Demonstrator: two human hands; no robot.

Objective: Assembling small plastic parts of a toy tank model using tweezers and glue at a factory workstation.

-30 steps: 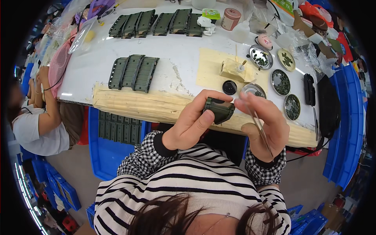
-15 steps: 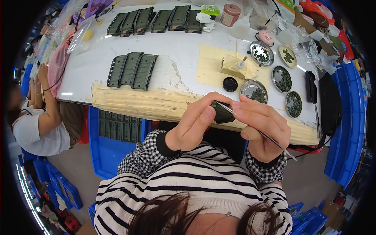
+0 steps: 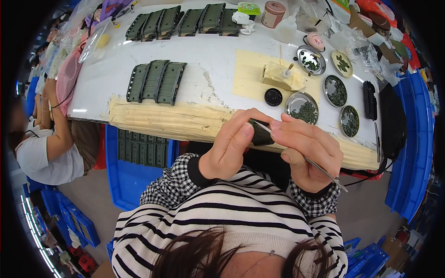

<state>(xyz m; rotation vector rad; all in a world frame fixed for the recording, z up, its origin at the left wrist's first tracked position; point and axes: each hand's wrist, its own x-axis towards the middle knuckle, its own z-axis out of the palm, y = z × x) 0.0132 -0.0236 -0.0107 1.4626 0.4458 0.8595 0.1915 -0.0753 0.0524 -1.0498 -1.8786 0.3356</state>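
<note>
My left hand (image 3: 228, 146) grips a small dark green plastic piece (image 3: 262, 134) between thumb and fingers, just over the front edge of the table. My right hand (image 3: 309, 150) is closed around slim metal tweezers (image 3: 324, 171), whose pointed end lies against the top of that piece. Fingers of both hands nearly meet there, so much of the piece is hidden. Close beyond the right hand is a round metal dish (image 3: 301, 110) of small green bits, with a black round cap (image 3: 273, 97) beside it.
Green ribbed panels (image 3: 156, 82) lie at left, and more (image 3: 204, 19) at the back. Several small dishes (image 3: 334, 91) of green parts stand at right. A tape-wrapped block (image 3: 280, 76) sits mid-table. Below left, a blue bin (image 3: 121, 185) holds panels. A co-worker (image 3: 51, 148) sits left.
The tweezers and the green piece have shifted very slightly, with the tweezers' rear end a little further left. Both hands keep their hold.
</note>
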